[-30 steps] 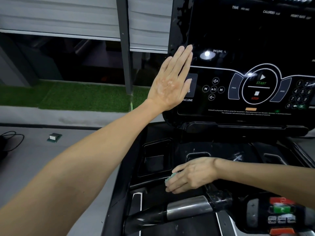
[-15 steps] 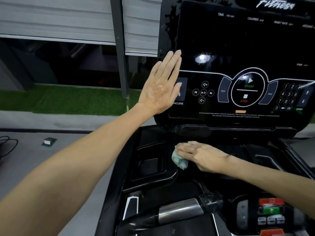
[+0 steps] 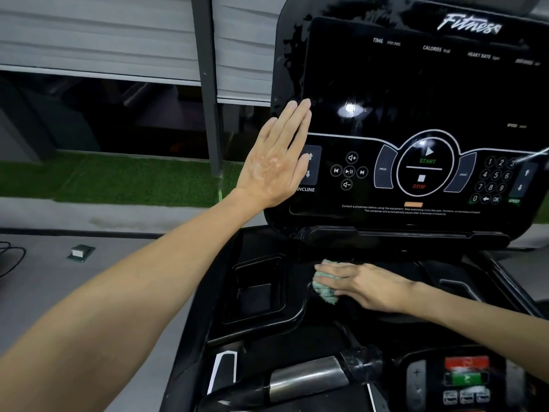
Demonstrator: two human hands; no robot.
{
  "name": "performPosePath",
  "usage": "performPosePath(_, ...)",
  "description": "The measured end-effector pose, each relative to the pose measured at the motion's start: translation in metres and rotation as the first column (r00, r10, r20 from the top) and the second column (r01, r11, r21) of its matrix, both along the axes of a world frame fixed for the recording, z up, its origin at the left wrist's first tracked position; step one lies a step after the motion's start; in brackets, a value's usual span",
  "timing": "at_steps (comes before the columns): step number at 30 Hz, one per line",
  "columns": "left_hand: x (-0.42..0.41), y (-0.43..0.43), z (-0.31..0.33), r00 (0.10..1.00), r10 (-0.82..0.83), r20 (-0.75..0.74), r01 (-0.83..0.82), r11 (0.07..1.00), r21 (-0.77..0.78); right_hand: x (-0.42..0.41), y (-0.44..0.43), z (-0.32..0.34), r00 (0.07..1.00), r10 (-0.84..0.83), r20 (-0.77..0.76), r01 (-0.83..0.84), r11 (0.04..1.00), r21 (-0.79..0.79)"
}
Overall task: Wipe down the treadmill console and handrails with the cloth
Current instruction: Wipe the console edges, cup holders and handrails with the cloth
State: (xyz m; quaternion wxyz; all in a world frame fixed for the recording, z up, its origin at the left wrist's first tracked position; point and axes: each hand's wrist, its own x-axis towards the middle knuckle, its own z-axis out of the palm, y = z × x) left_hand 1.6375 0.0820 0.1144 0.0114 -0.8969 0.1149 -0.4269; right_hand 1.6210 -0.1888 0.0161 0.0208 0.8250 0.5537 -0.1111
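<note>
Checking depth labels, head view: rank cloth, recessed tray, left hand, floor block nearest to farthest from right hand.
1. cloth, pressed under the right hand.
2. recessed tray, just left of the cloth.
3. left hand, up on the console edge.
4. floor block, far left.

I see a mint-green cloth point(image 3: 325, 288), a glossy black console point(image 3: 416, 84) with white markings, a green START label point(image 3: 427, 161), a red STOP label point(image 3: 419, 186), and a silver-banded black handrail point(image 3: 309, 377).
</note>
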Motion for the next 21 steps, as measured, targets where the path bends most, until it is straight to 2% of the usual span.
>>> performPosePath(3, -0.001, -0.001, 0.0, 1.0, -0.002, -0.001, 0.002, 1.0, -0.002, -0.006, 0.005, -0.002, 1.0, -0.003, 0.0, 0.003, 0.999, -0.037)
performPosePath(9, -0.002, -0.002, 0.001, 1.0, 0.003, -0.009, -0.003, 1.0, 0.001, -0.009, 0.053, -0.01, 0.997, 0.076, 0.0, -0.076, 0.997, 0.008)
performPosePath(13, -0.002, -0.001, 0.001, 1.0, 0.003, -0.017, -0.003, 1.0, 0.004, -0.001, 0.025, -0.007, 0.994, 0.105, -0.022, -0.105, 0.994, 0.011)
performPosePath(17, -0.001, -0.001, 0.001, 1.0, 0.009, -0.016, -0.009, 1.0, 0.002, 0.01, -0.016, -0.005, 1.0, 0.007, -0.007, -0.006, 0.996, 0.093)
performPosePath(21, -0.001, -0.002, 0.001, 1.0, 0.001, -0.01, -0.001, 1.0, -0.007, 0.006, 0.005, -0.004, 0.999, -0.007, 0.036, 0.006, 1.0, 0.025)
